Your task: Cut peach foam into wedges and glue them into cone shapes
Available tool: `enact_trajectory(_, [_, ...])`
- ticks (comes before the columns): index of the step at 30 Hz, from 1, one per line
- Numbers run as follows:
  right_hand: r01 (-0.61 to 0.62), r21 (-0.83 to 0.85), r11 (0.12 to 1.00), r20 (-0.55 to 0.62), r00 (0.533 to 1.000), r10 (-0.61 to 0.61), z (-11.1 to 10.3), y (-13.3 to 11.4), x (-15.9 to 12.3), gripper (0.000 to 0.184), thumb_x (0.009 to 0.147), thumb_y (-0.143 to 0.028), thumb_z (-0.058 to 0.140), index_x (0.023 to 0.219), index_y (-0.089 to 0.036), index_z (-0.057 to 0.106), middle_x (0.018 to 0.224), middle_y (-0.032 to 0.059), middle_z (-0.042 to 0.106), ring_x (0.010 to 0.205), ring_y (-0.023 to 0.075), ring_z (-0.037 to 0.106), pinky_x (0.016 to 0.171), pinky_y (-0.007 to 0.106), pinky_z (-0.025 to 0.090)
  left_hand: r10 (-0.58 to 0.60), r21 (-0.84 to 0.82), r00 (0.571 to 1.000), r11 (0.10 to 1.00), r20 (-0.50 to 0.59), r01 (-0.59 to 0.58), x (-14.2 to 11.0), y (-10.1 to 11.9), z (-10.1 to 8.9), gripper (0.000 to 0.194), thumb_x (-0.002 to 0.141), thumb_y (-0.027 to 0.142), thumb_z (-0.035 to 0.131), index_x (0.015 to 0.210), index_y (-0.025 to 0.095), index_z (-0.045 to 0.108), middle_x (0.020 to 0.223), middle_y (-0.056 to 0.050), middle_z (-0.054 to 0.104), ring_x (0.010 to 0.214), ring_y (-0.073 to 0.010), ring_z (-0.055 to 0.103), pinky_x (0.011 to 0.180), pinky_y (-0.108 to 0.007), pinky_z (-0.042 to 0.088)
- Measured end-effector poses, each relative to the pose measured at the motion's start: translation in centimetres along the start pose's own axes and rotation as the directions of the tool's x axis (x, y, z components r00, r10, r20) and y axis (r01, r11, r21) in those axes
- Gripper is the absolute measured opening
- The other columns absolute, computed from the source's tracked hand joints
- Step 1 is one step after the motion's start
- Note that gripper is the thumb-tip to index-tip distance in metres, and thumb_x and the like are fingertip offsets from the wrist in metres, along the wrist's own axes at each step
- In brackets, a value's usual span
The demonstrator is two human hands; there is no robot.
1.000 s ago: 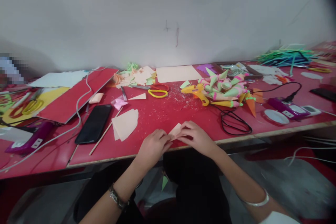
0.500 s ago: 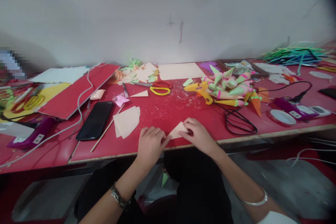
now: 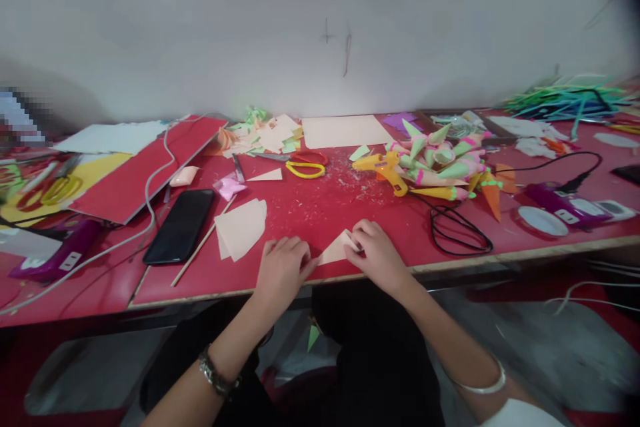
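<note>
From where I stand, the peach paper [image 3: 336, 252] lies on the near side of the yellow glue gun [image 3: 383, 168], slightly left of it. The right hand [image 3: 377, 255], directly nearer than the gun, curls its fingers and thumb onto the paper's wide end. The left hand [image 3: 284, 268], farther left of the gun, is loosely curled at the narrow tip; whether it grips, I can't tell.

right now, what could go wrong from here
The paper in the right hand's grip is near the front edge of the table, so it might slip off if let go. The glue gun lies right beside the cones; if hot, which I can't tell, it could mark them. The looped cord might catch the right arm.
</note>
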State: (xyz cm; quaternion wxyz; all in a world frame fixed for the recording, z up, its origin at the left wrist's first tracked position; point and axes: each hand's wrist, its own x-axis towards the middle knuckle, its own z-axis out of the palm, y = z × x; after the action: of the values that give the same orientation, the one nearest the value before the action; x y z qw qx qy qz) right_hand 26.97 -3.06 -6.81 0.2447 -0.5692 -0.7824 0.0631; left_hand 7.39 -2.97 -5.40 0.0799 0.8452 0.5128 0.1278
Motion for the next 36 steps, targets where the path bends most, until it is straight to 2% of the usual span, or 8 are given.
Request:
enact_trajectory(3, [-0.02, -0.039, 0.999, -0.015, 1.0, 0.02, 0.0, -0.1, -0.2, 0.02, 0.079, -0.023, 0.047, 0.061, -0.019, 0.041, 0.076, 0.0044, 0.048, 0.072, 0.0174, 0.044, 0.068, 0.03, 0.038, 0.105, -0.064, 0.993, 0.993, 0.062, -0.101, 0.3, -0.6, -0.2, 0.014, 0.085, 0.031, 0.045, 0.086, 0.022, 0.055, 0.082, 0.002, 0.056, 0.081, -0.015, 0.051, 0.074, -0.031, 0.026])
enact_trajectory(7, [-0.045, 0.0, 0.999, -0.059, 0.997, 0.045, 0.0, -0.2, -0.3, 0.006, 0.078, -0.023, 0.051, 0.076, -0.018, 0.048, 0.077, 0.005, 0.049, 0.074, 0.0189, 0.045, 0.068, 0.031, 0.04, 0.241, -0.123, 0.956, 0.967, 0.167, -0.222, 1.0, -1.8, -0.7, 0.029, 0.088, 0.033, 0.04, 0.116, 0.033, 0.046, 0.092, 0.001, 0.051, 0.087, -0.0144, 0.049, 0.072, -0.03, 0.024])
enact_trajectory(9, [-0.025, 0.004, 1.0, -0.084, 0.996, 0.025, -0.1, -0.4, -0.4, 0.012, 0.077, -0.021, 0.052, 0.088, -0.015, 0.051, 0.084, 0.0076, 0.05, 0.08, 0.0207, 0.046, 0.072, 0.032, 0.041, 0.287, -0.116, 0.935, 0.957, 0.21, -0.267, 1.3, -2.2, -0.9, 0.032, 0.088, 0.032, 0.039, 0.12, 0.036, 0.043, 0.094, 0.0, 0.049, 0.087, -0.014, 0.049, 0.071, -0.029, 0.024])
enact_trajectory(13, [0.131, -0.015, 0.991, -0.048, 0.99, -0.132, -0.7, -1.2, -0.9, 0.023, 0.08, -0.017, 0.047, 0.101, -0.02, 0.057, 0.1, 0.0096, 0.047, 0.093, 0.0217, 0.043, 0.082, 0.034, 0.039, 0.331, -0.067, 0.906, 0.943, 0.263, -0.325, 1.8, -2.6, -1.2, 0.032, 0.089, 0.031, 0.039, 0.119, 0.039, 0.045, 0.093, 0.0, 0.048, 0.086, -0.0141, 0.047, 0.07, -0.029, 0.024])
enact_trajectory(20, [0.368, 0.006, 0.93, 0.109, 0.924, -0.366, -0.8, -1.8, -1.8, 0.03, 0.085, -0.026, 0.043, 0.109, -0.031, 0.059, 0.106, 0.0075, 0.05, 0.099, 0.0206, 0.044, 0.086, 0.036, 0.039, 0.329, -0.011, 0.897, 0.94, 0.295, -0.341, 2.0, -2.6, -1.2, 0.037, 0.087, 0.033, 0.04, 0.124, 0.03, 0.04, 0.099, -0.002, 0.049, 0.09, -0.0169, 0.047, 0.074, -0.03, 0.028])
enact_trajectory(25, [0.366, -0.072, 0.928, 0.134, 0.925, -0.355, -0.4, -1.4, -2.3, 0.033, 0.086, -0.032, 0.04, 0.116, -0.032, 0.055, 0.114, 0.0092, 0.051, 0.108, 0.0232, 0.042, 0.09, 0.04, 0.037, 0.326, -0.068, 0.902, 0.945, 0.281, -0.321, 1.9, -2.7, -1.1, 0.043, 0.088, 0.034, 0.04, 0.129, 0.031, 0.029, 0.1, -0.002, 0.049, 0.093, -0.0167, 0.046, 0.077, -0.031, 0.029])
enact_trajectory(31, [0.305, -0.125, 0.944, 0.169, 0.944, -0.282, -1.1, -0.3, -3.0, 0.038, 0.084, -0.042, 0.042, 0.121, -0.034, 0.05, 0.129, 0.011, 0.042, 0.115, 0.0271, 0.039, 0.092, 0.043, 0.036, 0.317, -0.075, 0.896, 0.948, 0.31, -0.31, 2.1, -2.6, -1.1, 0.044, 0.087, 0.034, 0.04, 0.13, 0.031, 0.03, 0.099, -0.002, 0.048, 0.092, -0.0166, 0.045, 0.076, -0.03, 0.029])
enact_trajectory(36, [0.246, -0.168, 0.955, 0.188, 0.959, -0.214, -2.2, 1.0, -3.6, 0.041, 0.084, -0.044, 0.04, 0.123, -0.033, 0.048, 0.134, 0.0091, 0.039, 0.12, 0.0268, 0.036, 0.095, 0.043, 0.035, 0.348, -0.057, 0.879, 0.935, 0.326, -0.349, 2.2, -2.7, -1.2, 0.036, 0.09, 0.034, 0.033, 0.124, 0.043, 0.037, 0.091, 0.0, 0.045, 0.084, -0.0143, 0.044, 0.074, -0.029, 0.026])
